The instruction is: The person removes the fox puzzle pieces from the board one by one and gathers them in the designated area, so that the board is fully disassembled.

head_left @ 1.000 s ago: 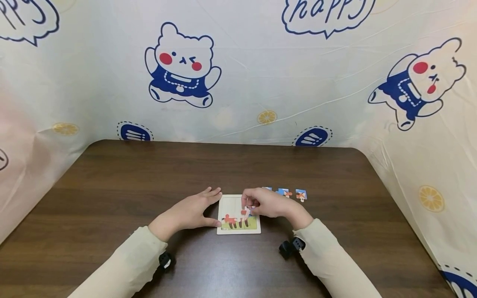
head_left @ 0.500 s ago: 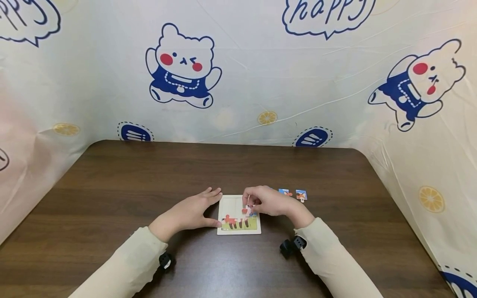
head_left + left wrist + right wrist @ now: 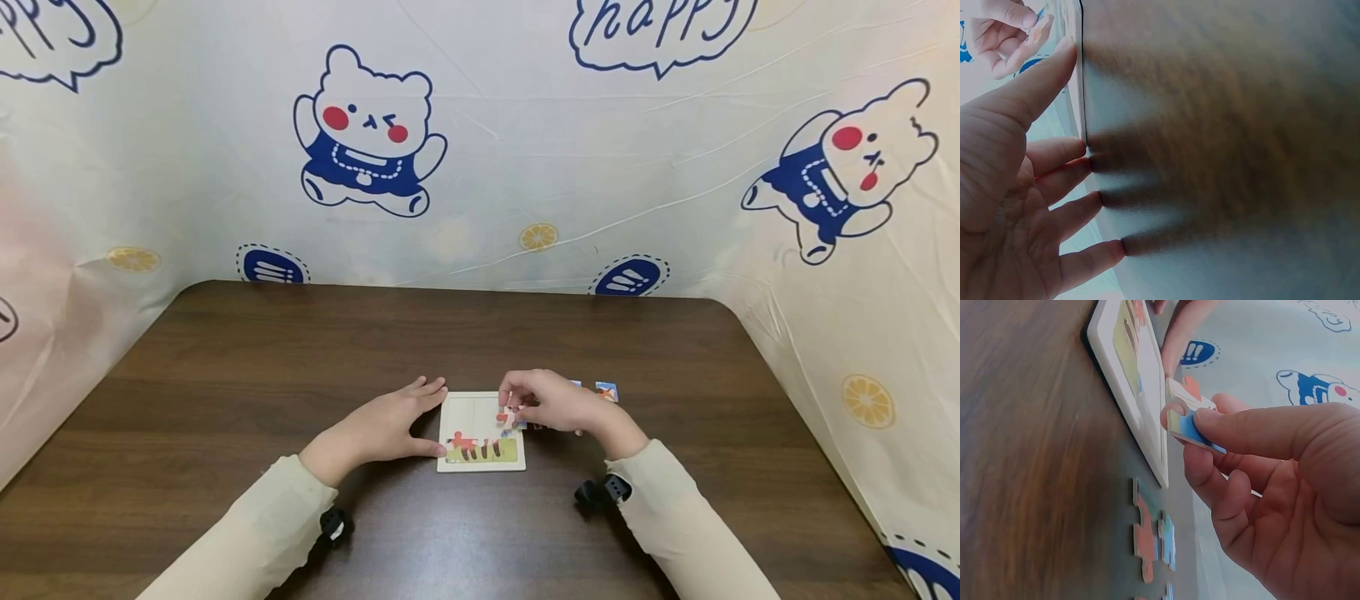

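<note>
Puzzle piece (image 3: pixel 1185 422), one: flat, with a visible thickness at the cut edge, printed in blue, cream and orange-red, with a knob and a notch; held above the right side of the puzzle tray (image 3: pixel 480 468), seemingly apart from it. Handling, as judged: light, stiff, thin; printed face perhaps a little slick; knob the likeliest part to chip. Best hold: a light pinch across face and back near a straight edge, knobs left free. Puzzle tray, one: pale, shallow, raised rim, flat on the table (image 3: pixel 300 350); a printed strip (image 3: pixel 487 451) in green and red fills its near part, bare backing showing beyond. Tray judged light and apt to slide; best steadied by the rim. Right hand (image 3: pixel 558 402): thumb and forefinger pinch the piece, remaining fingers curled beneath; wrist raised, forearm slanting in from the near right. Left hand (image 3: pixel 378 429): fingers long and spread, thumb well apart from them, thumb and forefinger against the tray's left edge, other fingertips down on the table; palm arched, holding no piece. Loose pieces (image 3: pixel 1145 534), several: on the table to the right of the tray, partly hidden by the right hand in the head view; exact count cannot be told.
</note>
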### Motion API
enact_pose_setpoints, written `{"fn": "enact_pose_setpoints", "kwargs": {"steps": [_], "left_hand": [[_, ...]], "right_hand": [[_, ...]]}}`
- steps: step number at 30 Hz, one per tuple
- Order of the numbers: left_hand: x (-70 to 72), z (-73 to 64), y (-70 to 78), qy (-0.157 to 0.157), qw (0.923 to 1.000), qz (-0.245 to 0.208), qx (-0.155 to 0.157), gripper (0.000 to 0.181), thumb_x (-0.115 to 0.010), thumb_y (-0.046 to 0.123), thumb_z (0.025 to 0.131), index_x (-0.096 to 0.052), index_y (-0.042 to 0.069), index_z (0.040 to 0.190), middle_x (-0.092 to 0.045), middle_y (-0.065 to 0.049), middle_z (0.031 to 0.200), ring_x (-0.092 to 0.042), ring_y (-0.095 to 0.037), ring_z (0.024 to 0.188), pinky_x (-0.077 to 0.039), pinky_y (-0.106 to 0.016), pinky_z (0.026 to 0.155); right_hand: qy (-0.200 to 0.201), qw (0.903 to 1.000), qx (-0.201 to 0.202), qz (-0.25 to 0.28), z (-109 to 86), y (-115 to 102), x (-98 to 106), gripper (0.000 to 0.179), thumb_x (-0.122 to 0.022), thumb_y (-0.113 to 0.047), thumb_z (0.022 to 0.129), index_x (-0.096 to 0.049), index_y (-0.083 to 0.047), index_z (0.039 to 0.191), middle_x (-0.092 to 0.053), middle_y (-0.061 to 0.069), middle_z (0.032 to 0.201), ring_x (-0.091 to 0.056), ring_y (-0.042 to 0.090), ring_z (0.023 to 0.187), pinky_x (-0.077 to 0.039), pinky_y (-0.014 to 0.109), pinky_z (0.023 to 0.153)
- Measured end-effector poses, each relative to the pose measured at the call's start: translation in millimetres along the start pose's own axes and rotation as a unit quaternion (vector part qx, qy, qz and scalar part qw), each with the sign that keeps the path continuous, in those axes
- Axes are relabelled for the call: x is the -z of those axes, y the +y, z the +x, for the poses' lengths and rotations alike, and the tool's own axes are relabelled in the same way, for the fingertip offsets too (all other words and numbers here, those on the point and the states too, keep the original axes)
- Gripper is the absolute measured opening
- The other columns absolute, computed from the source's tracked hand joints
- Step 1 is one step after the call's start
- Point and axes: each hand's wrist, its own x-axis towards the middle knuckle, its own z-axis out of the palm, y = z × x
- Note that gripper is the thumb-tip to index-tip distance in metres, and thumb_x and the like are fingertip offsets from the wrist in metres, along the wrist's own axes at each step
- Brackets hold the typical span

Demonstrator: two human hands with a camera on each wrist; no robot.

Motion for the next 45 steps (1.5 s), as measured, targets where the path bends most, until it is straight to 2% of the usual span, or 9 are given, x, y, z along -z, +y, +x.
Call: {"fn": "enact_pose_setpoints", "kwargs": {"steps": [9, 14, 20, 21, 26, 29, 38, 45], "left_hand": [[0.3, -0.4, 0.4, -0.001, 1.0, 0.001, 0.0, 0.085, -0.076, 0.045, 0.085, -0.042, 0.003, 0.15, -0.035, -0.016, 0.16, -0.029, -0.041, 0.149, -0.034, -0.054, 0.115], [-0.4, 0.0, -0.5, -0.001, 1.0, 0.003, 0.002, 0.084, -0.076, 0.044, 0.085, -0.042, 0.003, 0.15, -0.034, -0.016, 0.16, -0.028, -0.041, 0.149, -0.034, -0.054, 0.116], [-1.3, 0.7, -2.0, 0.0, 1.0, 0.002, 0.003, 0.085, -0.076, 0.045, 0.085, -0.041, 0.003, 0.15, -0.034, -0.015, 0.16, -0.028, -0.04, 0.15, -0.034, -0.054, 0.116], [-1.5, 0.8, -2.2, -0.001, 1.0, 0.001, 0.004, 0.085, -0.076, 0.045, 0.085, -0.041, 0.004, 0.151, -0.034, -0.015, 0.16, -0.027, -0.04, 0.15, -0.034, -0.054, 0.116], [-2.2, 1.1, -2.9, -0.001, 1.0, -0.001, 0.003, 0.085, -0.076, 0.045, 0.085, -0.041, 0.004, 0.151, -0.034, -0.014, 0.16, -0.027, -0.039, 0.15, -0.033, -0.054, 0.116], [-3.0, 1.1, -2.9, -0.003, 1.0, -0.005, 0.005, 0.085, -0.076, 0.045, 0.085, -0.04, 0.005, 0.151, -0.032, -0.013, 0.161, -0.026, -0.039, 0.151, -0.033, -0.053, 0.117], [-2.4, 1.1, -2.1, -0.005, 1.0, -0.005, 0.007, 0.086, -0.076, 0.045, 0.085, -0.04, 0.005, 0.151, -0.033, -0.014, 0.161, -0.026, -0.039, 0.15, -0.033, -0.054, 0.117], [-2.3, 1.0, -1.5, -0.006, 0.9999, -0.002, 0.01, 0.085, -0.075, 0.045, 0.085, -0.04, 0.005, 0.152, -0.032, -0.012, 0.161, -0.025, -0.037, 0.151, -0.032, -0.053, 0.118]], "right_hand": [[0.009, 0.9998, -0.005, 0.014, -15.3, 8.5, 4.6, 0.016, -0.064, 0.001, 0.094, -0.062, -0.011, 0.103, -0.058, -0.003, 0.081, -0.054, 0.013, 0.084, -0.047, 0.026, 0.076], [0.025, 0.9997, 0.0, 0.005, -23.7, 13.9, 8.1, 0.017, -0.065, 0.003, 0.092, -0.062, -0.01, 0.104, -0.066, -0.001, 0.088, -0.056, 0.011, 0.084, -0.048, 0.025, 0.076], [0.03, 0.9988, -0.005, 0.037, -35.9, 19.9, 14.9, 0.016, -0.061, 0.005, 0.093, -0.061, -0.005, 0.105, -0.07, 0.007, 0.098, -0.056, 0.009, 0.071, -0.051, 0.025, 0.057], [0.031, 0.9987, -0.006, 0.04, -38.1, 21.0, 16.2, 0.016, -0.06, 0.006, 0.093, -0.061, -0.004, 0.105, -0.07, 0.007, 0.098, -0.056, 0.01, 0.07, -0.051, 0.025, 0.057], [0.044, 0.9987, -0.017, 0.019, -48.7, 26.7, 22.4, 0.017, -0.061, 0.006, 0.092, -0.062, -0.005, 0.105, -0.067, 0.004, 0.097, -0.058, 0.013, 0.085, -0.051, 0.025, 0.074], [0.048, 0.9984, -0.028, 0.009, -56.2, 31.5, 25.3, 0.016, -0.063, 0.004, 0.092, -0.063, -0.005, 0.105, -0.067, 0.003, 0.097, -0.059, 0.013, 0.086, -0.052, 0.026, 0.077], [0.065, 0.9971, -0.038, -0.001, -81.5, 48.3, 35.8, 0.016, -0.066, 0.001, 0.091, -0.064, -0.006, 0.106, -0.066, 0.003, 0.094, -0.057, 0.011, 0.085, -0.052, 0.026, 0.079], [0.068, 0.9966, -0.046, -0.001, -98.0, 59.3, 41.9, 0.016, -0.067, -0.001, 0.091, -0.064, -0.005, 0.106, -0.064, 0.001, 0.092, -0.055, 0.009, 0.083, -0.051, 0.024, 0.076]]}}
